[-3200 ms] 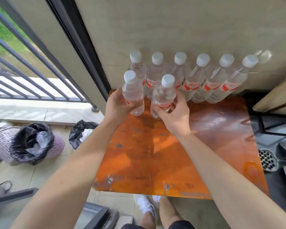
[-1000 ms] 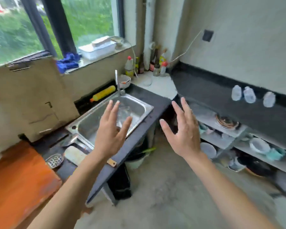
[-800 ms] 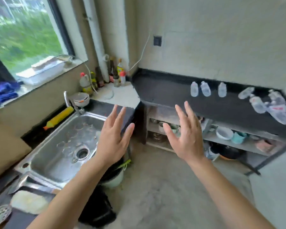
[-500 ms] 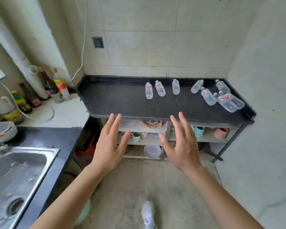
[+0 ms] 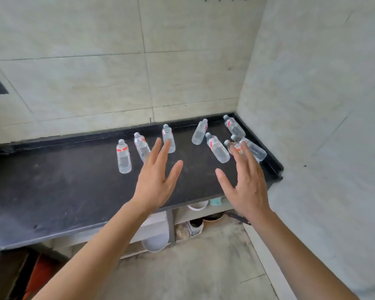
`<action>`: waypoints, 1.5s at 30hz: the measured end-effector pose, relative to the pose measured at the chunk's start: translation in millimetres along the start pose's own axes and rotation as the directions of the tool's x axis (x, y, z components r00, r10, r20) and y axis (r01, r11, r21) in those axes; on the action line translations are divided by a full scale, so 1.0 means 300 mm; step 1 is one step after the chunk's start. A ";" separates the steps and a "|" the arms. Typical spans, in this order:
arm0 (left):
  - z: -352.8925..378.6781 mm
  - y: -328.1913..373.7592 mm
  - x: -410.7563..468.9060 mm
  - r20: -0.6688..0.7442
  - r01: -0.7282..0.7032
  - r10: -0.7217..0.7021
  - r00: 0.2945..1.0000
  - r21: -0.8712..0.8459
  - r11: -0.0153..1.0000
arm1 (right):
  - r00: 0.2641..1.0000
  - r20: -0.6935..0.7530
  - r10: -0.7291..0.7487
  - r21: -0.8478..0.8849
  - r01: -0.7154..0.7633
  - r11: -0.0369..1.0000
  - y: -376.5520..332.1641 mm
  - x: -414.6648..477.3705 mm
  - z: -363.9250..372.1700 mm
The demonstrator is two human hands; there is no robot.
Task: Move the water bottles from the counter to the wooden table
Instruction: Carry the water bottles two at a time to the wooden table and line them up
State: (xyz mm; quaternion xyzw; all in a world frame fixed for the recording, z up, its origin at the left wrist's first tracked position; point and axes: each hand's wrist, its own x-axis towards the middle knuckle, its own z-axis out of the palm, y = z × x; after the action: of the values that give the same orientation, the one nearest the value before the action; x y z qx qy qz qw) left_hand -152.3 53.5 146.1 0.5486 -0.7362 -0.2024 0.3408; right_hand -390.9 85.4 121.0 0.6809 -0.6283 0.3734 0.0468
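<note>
A: Bottles?
B: I'm seeing capped, clear water bottles [image 5: 123, 158] standing on the black bench [image 5: 63, 191], back right.
A: Hands?
B: Left hand [image 5: 155, 184] and right hand [image 5: 248, 187] are hovering over it, fingers spread, gripping nothing.

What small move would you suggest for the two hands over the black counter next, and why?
Probably reach forward and curl each hand round a bottle: left hand and right hand hover open and empty over the black counter, the third water bottle from the left just past the left fingers, the fifth bottle just past the right thumb.
</note>
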 end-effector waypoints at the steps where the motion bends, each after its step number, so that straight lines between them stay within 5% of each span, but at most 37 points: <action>1: 0.039 0.007 0.057 0.023 -0.015 0.015 1.000 -0.004 1.000 | 1.000 -0.004 0.020 -0.009 -0.020 1.000 0.055 0.021 0.008; 8: 0.389 -0.008 0.360 0.146 0.004 -0.007 0.989 0.019 1.000 | 0.980 0.023 0.197 -0.006 -0.196 0.980 0.463 0.148 0.160; 17: 0.835 0.016 0.715 0.265 0.199 -0.236 0.935 0.159 0.967 | 0.898 0.302 0.319 -0.017 -0.329 0.944 0.984 0.409 0.351; 28: 1.311 -0.015 0.919 0.428 0.256 -0.362 0.828 0.285 0.923 | 0.751 0.536 0.385 -0.107 -0.392 0.914 1.358 0.555 0.564; 32: 1.410 -0.070 0.971 0.305 0.421 -0.501 0.810 0.293 0.858 | 0.761 0.559 0.330 -0.056 -0.362 0.930 1.380 0.521 0.618; 36: 1.481 -0.147 1.053 0.085 0.636 -0.666 0.741 0.229 0.737 | 0.658 0.686 0.311 -0.052 -0.382 0.923 1.397 0.464 0.672; 39: 1.542 -0.195 1.107 0.076 0.725 -0.742 0.666 0.169 0.668 | 0.569 0.759 0.315 -0.129 -0.344 0.930 1.405 0.434 0.694; 45: 1.546 -0.276 1.063 0.126 0.707 -0.716 0.687 0.112 0.698 | 0.602 0.722 0.341 -0.137 -0.358 0.923 1.390 0.456 0.705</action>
State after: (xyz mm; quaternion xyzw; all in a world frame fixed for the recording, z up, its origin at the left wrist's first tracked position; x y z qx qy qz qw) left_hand -485.6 -309.4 -138.3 0.7818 -0.4961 -0.3419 0.1607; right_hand -676.6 -225.5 -122.2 0.6368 -0.7102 0.0773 -0.2901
